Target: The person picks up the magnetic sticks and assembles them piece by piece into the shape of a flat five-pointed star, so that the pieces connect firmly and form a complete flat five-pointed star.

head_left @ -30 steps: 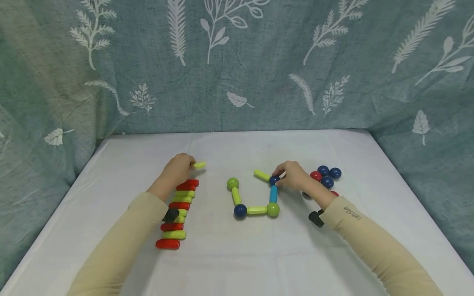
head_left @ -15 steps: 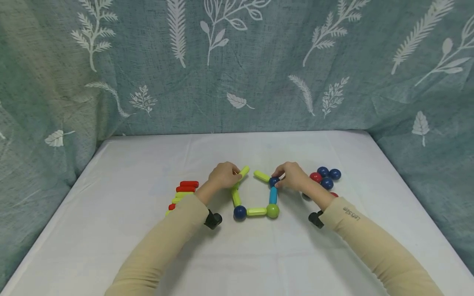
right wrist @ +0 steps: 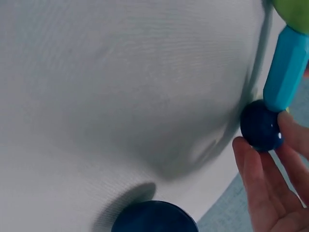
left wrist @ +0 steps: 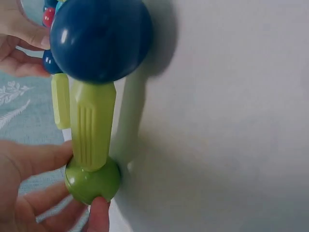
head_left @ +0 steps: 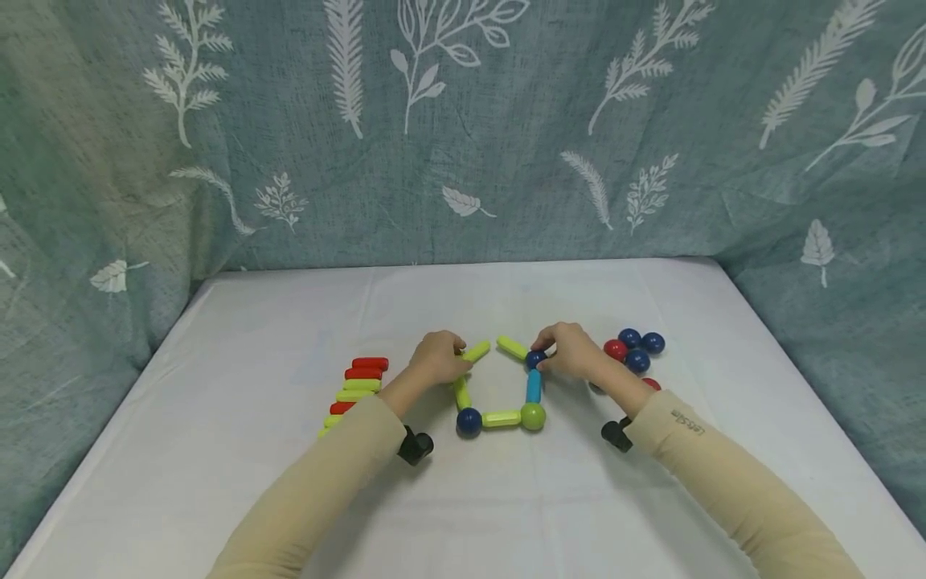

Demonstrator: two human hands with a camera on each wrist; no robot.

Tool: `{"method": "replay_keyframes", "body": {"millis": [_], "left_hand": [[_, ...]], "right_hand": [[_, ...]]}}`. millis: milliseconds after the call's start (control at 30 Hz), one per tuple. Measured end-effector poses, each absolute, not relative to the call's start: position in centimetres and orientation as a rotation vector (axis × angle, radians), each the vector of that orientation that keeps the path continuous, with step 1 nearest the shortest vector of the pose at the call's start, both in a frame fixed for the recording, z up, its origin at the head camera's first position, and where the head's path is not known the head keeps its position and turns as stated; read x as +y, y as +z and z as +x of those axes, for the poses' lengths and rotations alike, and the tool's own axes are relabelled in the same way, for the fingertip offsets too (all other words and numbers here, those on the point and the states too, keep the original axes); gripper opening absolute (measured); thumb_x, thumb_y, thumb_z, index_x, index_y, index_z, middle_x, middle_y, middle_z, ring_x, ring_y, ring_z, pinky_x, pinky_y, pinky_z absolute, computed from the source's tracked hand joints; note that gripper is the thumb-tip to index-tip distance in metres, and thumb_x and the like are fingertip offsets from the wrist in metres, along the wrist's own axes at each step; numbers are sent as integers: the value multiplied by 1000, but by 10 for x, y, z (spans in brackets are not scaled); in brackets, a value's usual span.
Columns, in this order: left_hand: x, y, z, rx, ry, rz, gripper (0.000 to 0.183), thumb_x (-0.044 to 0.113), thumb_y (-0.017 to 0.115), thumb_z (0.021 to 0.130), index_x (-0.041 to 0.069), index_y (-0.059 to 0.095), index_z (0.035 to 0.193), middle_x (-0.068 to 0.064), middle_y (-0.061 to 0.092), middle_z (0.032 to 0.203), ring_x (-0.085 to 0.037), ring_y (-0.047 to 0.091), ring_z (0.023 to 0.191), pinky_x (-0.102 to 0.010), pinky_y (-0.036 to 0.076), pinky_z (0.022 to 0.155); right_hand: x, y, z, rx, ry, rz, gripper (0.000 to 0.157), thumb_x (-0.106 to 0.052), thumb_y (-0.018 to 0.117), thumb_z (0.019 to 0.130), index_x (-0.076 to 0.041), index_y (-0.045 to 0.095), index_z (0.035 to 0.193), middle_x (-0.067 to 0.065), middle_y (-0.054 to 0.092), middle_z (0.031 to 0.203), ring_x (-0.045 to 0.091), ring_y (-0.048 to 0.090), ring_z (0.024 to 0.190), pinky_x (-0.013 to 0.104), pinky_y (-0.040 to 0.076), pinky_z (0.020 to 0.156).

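Observation:
In the head view, a U-shaped chain of balls and yellow-green and blue rods lies on the white table. At its left upper corner my left hand (head_left: 438, 359) grips a green ball (left wrist: 92, 181), mostly hidden from the head view. A yellow-green rod (head_left: 476, 351) slants up and right from there. My right hand (head_left: 571, 352) pinches a dark blue ball (right wrist: 260, 125) at the right upper corner, atop a blue rod (head_left: 534, 387). From that ball another yellow-green rod (head_left: 512, 347) slants up and left. A gap parts the two slanted rods.
Left of the chain, a column of red and yellow-green rods (head_left: 362, 385) is partly covered by the left sleeve. Several loose dark blue balls (head_left: 637, 359) and red balls (head_left: 615, 349) lie beyond the right hand. A patterned curtain (head_left: 463, 145) hangs behind the table.
My left hand has carried a yellow-green rod from the column rightward to the chain's left upper corner, then lowered it against the green ball. The right hand stays on the dark blue ball.

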State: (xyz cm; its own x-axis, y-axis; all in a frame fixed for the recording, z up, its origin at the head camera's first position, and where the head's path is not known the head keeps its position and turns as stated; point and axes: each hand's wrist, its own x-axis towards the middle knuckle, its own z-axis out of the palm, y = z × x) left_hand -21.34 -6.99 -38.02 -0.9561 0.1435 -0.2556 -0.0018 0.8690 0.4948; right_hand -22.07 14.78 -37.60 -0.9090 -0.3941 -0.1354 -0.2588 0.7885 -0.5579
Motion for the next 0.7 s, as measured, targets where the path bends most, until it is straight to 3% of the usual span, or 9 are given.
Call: {"method": "replay_keyframes", "body": {"millis": [100, 367, 700], "left_hand": [[-73, -383, -208, 2759, 864, 44, 39, 20, 67, 84, -3, 60, 115, -13, 61, 109, -21, 57, 92, -31, 49, 79], [-73, -389, -201, 2818, 1021, 40, 30, 17, 70, 81, -3, 66, 104, -13, 64, 99, -17, 57, 78, -24, 49, 63], [-77, -395, -199, 2836, 1086, 21, 27, 18, 71, 80, 0, 69, 99, -10, 64, 93, -16, 54, 77, -25, 48, 64]], "right_hand": [[150, -376, -220, 2710, -796, -520, 28, -4, 71, 77, 2, 65, 104, 15, 63, 106, 27, 59, 96, 37, 49, 81], [178, -356, -227, 2716, -798, -498, 38, -8, 68, 81, 4, 59, 116, 22, 58, 115, 31, 61, 95, 37, 50, 78], [226, -347, -232, 2797, -623, -416, 34, -5, 69, 79, 9, 61, 109, 26, 59, 110, 39, 57, 99, 43, 48, 81]]}}
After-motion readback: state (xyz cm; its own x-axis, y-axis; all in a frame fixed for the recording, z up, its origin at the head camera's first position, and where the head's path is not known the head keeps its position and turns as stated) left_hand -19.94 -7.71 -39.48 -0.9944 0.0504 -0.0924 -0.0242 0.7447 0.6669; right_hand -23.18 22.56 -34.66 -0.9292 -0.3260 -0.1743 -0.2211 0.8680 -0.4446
